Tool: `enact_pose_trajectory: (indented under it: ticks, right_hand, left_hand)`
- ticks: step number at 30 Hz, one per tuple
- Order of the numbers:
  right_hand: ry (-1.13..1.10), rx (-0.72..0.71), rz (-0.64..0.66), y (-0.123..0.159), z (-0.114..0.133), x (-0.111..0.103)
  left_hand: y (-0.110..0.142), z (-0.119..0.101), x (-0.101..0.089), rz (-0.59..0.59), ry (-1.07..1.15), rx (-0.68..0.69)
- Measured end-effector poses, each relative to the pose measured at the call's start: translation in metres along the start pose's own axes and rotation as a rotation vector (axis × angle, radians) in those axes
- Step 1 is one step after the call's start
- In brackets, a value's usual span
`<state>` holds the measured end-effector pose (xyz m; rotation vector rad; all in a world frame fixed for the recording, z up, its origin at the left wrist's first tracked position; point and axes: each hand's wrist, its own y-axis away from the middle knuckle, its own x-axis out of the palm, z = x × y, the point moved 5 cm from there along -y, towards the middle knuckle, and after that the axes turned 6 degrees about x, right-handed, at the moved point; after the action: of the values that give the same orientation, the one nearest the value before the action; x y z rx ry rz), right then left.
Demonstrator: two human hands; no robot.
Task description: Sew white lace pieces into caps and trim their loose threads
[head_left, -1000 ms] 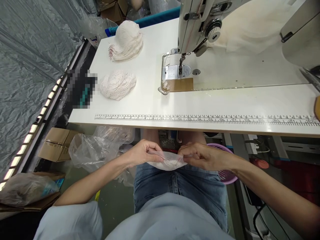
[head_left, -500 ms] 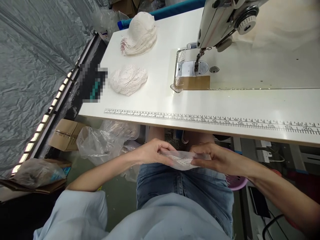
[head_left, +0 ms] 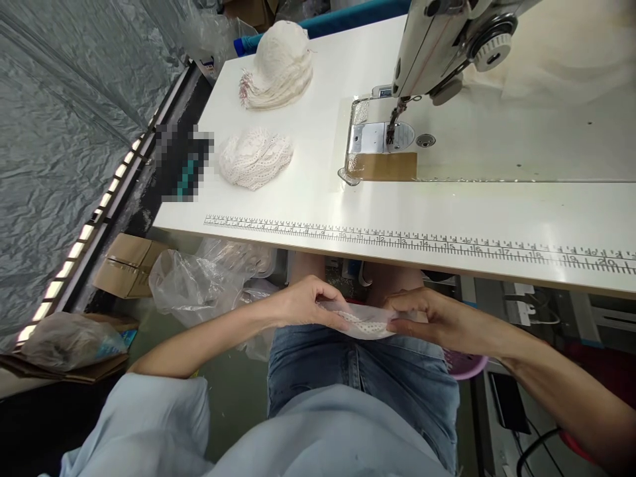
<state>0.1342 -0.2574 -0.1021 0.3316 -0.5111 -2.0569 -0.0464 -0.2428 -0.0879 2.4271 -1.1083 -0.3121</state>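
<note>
Above my lap, in front of the table edge, I hold a thin, see-through white fabric piece [head_left: 368,322] with a lacy, dotted trim along it. My left hand [head_left: 314,302] pinches its left end between thumb and fingers. At the other end my right hand [head_left: 421,315] grips the fabric, thumb below and fingers above. The cloth spans the short gap between both hands and sags slightly. On the table, a bundle of white lace trim [head_left: 256,159] lies at the left, and a heap of cream fabric [head_left: 281,65] sits behind it.
A sewing machine [head_left: 431,46] stands on the white table [head_left: 318,199], its needle over the metal plate. A printed ruler [head_left: 377,236] runs along the front edge. Plastic bags [head_left: 196,285] and a cardboard box [head_left: 128,265] are below left; a pink basket [head_left: 467,364] is below right.
My right hand has shifted very slightly right and down along the fabric, and the dotted trim shows a little more plainly. Both hands keep their hold.
</note>
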Motion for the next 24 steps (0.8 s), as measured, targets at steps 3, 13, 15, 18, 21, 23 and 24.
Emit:
enact_pose_trajectory:
  ticks: [3, 13, 15, 18, 21, 23, 24]
  right_hand:
    - [0.004, 0.006, 0.000, 0.001, 0.001, 0.001]
    - [-0.093, -0.058, -0.123, -0.012, 0.012, 0.008]
    - [-0.084, -0.051, -0.109, -0.011, 0.011, 0.009]
    - [-0.048, -0.057, -0.135, -0.011, 0.008, 0.010]
    - [-0.041, -0.048, -0.168, -0.009, 0.001, 0.009]
    - [-0.053, -0.031, -0.174, -0.008, -0.004, 0.009]
    - [-0.060, -0.023, -0.179, -0.007, -0.006, 0.009]
  left_hand:
    - [-0.003, -0.002, 0.002, -0.005, 0.001, 0.001]
    - [-0.009, -0.011, 0.008, -0.090, -0.101, 0.084]
    - [-0.008, -0.013, 0.010, -0.098, -0.119, 0.118]
    - [-0.008, -0.015, 0.010, -0.111, -0.138, 0.149]
    - [-0.005, -0.012, 0.009, -0.109, -0.167, 0.135]
    - [-0.004, -0.007, 0.006, -0.118, -0.163, 0.126]
    - [-0.003, -0.005, 0.005, -0.128, -0.150, 0.125]
